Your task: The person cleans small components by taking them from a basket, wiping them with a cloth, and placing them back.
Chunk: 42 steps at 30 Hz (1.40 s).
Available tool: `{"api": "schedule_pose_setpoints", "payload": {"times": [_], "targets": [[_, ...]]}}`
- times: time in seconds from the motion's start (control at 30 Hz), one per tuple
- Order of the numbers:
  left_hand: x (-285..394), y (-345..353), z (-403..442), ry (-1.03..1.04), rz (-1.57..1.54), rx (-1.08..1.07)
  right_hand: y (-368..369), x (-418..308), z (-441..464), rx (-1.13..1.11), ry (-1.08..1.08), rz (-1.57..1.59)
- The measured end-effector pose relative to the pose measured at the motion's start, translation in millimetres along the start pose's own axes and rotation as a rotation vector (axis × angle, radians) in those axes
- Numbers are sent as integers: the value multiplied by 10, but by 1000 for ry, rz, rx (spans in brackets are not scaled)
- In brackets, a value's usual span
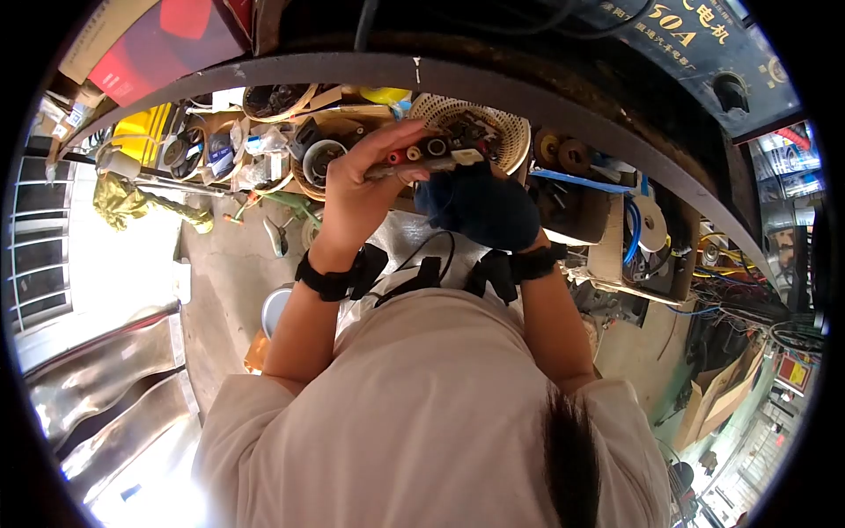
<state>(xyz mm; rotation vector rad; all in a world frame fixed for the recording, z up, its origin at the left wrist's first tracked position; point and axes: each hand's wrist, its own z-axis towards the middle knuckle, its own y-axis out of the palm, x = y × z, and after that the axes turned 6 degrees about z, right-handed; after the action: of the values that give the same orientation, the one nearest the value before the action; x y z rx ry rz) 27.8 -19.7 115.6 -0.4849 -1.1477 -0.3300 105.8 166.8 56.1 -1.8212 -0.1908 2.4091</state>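
Observation:
My left hand (368, 174) is raised in front of me, its thumb and fingers closed round the near end of a flat part with round sockets (425, 157). Red and black rings show along the edge of that part, and a pale tab sits at its right end. A dark blue cloth or glove (482, 204) covers my right hand, up close under the part's right end. The fingers there are hidden, so whether they grip the part cannot be seen. Black bands (324, 280) are on both wrists.
A dark shelf edge (493, 81) curves across above the hands. Behind them stand a cream woven basket (525, 132) with small parts, and several boxes of bagged items. A white reel (650, 224) with blue tubing lies at right. A blue-grey machine (704, 53) stands above.

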Motion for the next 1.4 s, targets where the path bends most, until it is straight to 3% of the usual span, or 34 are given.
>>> {"api": "schedule_pose_setpoints", "payload": {"times": [0.23,0.3,0.37,0.43,0.47,0.53,0.57,0.63,0.7,0.77,0.93,1.1,1.17,1.27,1.33,1.4], "targets": [[60,120,-22,68,-54,-51,38,-126,-10,-18,-281,-308],[86,126,-54,52,-51,-62,77,-155,-26,-7,-186,-105],[145,93,-60,21,-7,-120,90,-203,-45,-24,65,295],[197,92,-64,101,51,-95,134,-152,-64,33,49,398],[213,90,-62,143,81,-82,117,-105,-78,-66,-108,-22],[152,71,-112,105,-19,20,85,-25,-96,-9,-524,-982],[148,64,-130,101,-23,79,60,2,-91,-64,-555,-988],[77,48,-140,111,-19,187,63,-74,-69,-101,-378,-604],[-16,24,-98,27,-37,273,125,-244,17,-55,33,178],[-128,-15,-71,-83,-100,355,123,-378,57,-29,264,537],[-239,-18,-71,-287,-415,427,101,-400,47,-62,441,705],[-300,-19,-57,-309,-542,475,61,-396,49,-80,387,405],[-324,-36,-49,-255,-524,500,41,-267,11,-59,220,176],[-181,-223,-36,127,30,255,-17,-25,-65,-30,-213,-393],[-53,-259,-18,189,13,64,-80,-310,42,-50,-435,-1061],[79,-243,-34,163,122,-31,-102,-157,22,4,-329,-876]]}}
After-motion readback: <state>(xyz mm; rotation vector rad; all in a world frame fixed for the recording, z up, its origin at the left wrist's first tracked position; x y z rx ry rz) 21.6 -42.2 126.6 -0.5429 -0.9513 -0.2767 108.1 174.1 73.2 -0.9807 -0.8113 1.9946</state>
